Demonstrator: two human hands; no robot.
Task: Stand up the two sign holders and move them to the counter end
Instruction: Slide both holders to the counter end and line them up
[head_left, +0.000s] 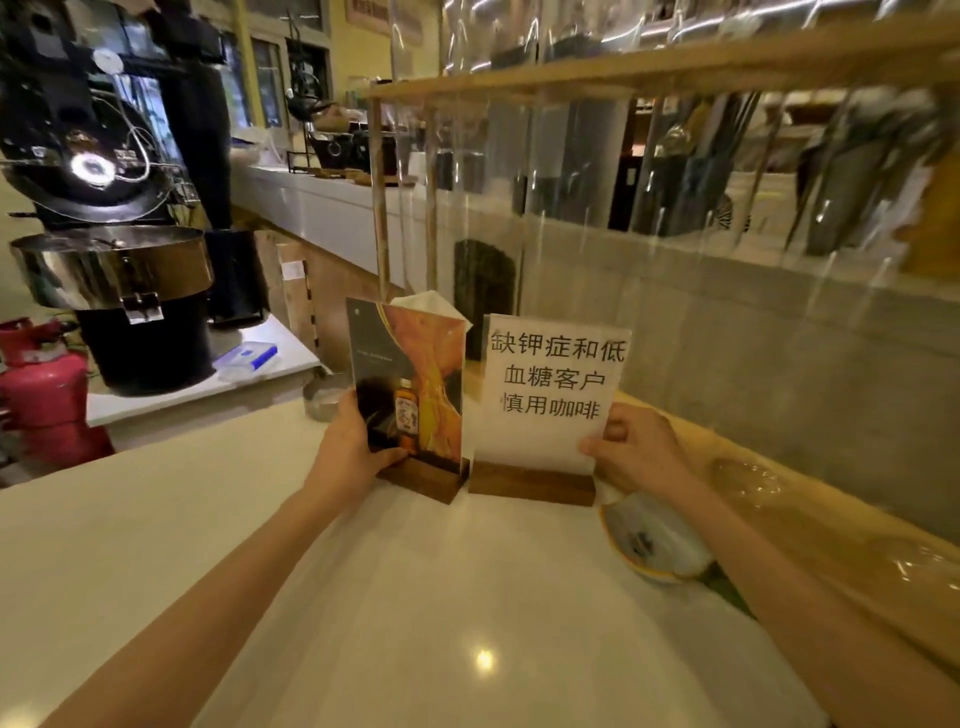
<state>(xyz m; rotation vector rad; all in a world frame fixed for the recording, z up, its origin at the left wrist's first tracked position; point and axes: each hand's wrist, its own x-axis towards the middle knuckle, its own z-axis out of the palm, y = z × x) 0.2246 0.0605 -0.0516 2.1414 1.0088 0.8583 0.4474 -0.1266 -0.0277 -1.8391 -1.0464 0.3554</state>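
Observation:
Two sign holders stand upright side by side on the pale counter (363, 597), near its far end. The left sign holder (415, 374) shows an orange and dark poster with a bottle and sits in a dark wooden base. My left hand (348, 447) grips its lower left edge. The right sign holder (550, 384) carries a white sheet with black Chinese characters in a wooden base. My right hand (628, 447) holds its lower right edge, thumb on the front face.
A ceramic bowl (654, 540) lies under my right forearm. A clear screen on a wooden frame (675, 208) runs along the right. A glass ashtray (324, 397) sits past the counter end. A black coffee roaster (119, 208) and a red cylinder (47, 389) stand left.

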